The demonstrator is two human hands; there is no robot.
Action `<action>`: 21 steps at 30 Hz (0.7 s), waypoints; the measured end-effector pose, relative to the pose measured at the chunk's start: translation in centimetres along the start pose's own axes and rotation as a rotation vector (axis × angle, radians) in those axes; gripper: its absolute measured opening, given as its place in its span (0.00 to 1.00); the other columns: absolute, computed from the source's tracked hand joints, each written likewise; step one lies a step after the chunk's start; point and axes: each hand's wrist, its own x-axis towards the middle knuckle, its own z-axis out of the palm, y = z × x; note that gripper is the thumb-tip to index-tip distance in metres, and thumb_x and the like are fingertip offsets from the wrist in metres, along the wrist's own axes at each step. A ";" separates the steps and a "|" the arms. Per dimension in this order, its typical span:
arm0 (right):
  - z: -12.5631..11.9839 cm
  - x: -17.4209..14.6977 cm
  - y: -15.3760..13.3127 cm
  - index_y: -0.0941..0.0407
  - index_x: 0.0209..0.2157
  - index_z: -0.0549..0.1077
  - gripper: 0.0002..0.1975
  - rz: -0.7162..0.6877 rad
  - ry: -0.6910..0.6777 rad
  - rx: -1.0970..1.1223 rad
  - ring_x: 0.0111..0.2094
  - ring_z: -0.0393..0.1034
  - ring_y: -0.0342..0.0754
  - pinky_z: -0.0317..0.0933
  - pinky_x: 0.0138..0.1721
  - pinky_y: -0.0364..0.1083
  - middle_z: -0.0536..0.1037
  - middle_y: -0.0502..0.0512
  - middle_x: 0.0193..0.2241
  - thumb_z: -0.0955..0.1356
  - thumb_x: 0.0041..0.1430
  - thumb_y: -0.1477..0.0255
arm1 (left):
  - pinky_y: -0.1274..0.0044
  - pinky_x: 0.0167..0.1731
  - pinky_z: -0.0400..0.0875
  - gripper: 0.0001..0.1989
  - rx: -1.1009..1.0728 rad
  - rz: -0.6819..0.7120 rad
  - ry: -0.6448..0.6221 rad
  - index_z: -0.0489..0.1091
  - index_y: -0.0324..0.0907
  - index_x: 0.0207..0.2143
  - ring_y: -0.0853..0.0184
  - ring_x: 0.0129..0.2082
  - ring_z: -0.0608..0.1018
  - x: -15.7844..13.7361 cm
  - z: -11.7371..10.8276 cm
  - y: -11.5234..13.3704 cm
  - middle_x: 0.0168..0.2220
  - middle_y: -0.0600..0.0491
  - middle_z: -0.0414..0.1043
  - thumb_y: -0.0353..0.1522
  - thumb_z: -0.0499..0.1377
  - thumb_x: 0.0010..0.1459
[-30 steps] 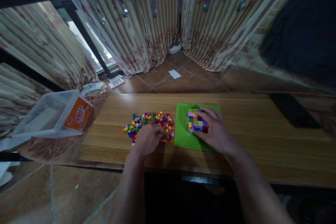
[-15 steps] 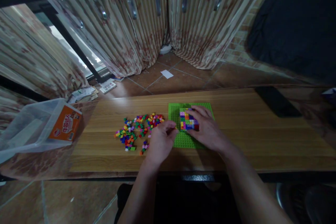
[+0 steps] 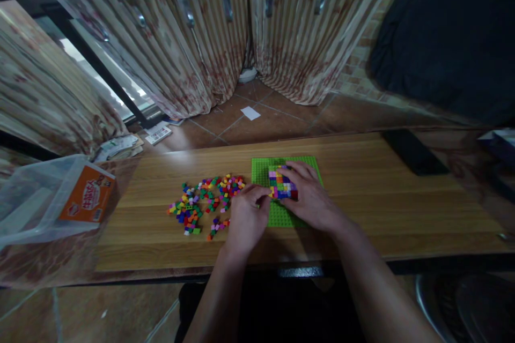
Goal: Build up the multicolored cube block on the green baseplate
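Plastic bin (image 3: 52, 229), loose bricks (image 3: 188, 216), green baseplate (image 3: 285, 218), left hand (image 3: 247, 215) pinching yellow brick (image 3: 272, 192), right hand (image 3: 310, 197) clamped round half-hidden block (image 3: 282, 185)

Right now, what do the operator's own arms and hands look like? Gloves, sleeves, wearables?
Left hand and right hand: bare, no gloves. Both forearms uncovered, no sleeves in view. No watch, cable or marking visible; too blurry to rule out a thin ring.
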 end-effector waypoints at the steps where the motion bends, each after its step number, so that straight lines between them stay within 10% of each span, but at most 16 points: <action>1: 0.0 0.0 0.0 0.52 0.58 0.66 0.31 0.001 -0.002 0.002 0.63 0.53 0.60 0.52 0.63 0.61 0.63 0.58 0.61 0.69 0.49 0.75 | 0.79 0.35 0.71 0.10 0.019 0.016 -0.002 0.76 0.42 0.30 0.70 0.32 0.78 0.0 0.0 0.0 0.32 0.53 0.77 0.20 0.59 0.54; 21: 0.0 -0.1 0.0 0.50 0.58 0.67 0.32 -0.005 0.023 0.043 0.63 0.52 0.61 0.53 0.62 0.64 0.64 0.58 0.60 0.69 0.49 0.76 | 0.74 0.41 0.75 0.19 -0.060 -0.132 0.039 0.67 0.41 0.51 0.66 0.37 0.80 -1.0 1.6 0.2 0.38 0.50 0.77 0.24 0.57 0.57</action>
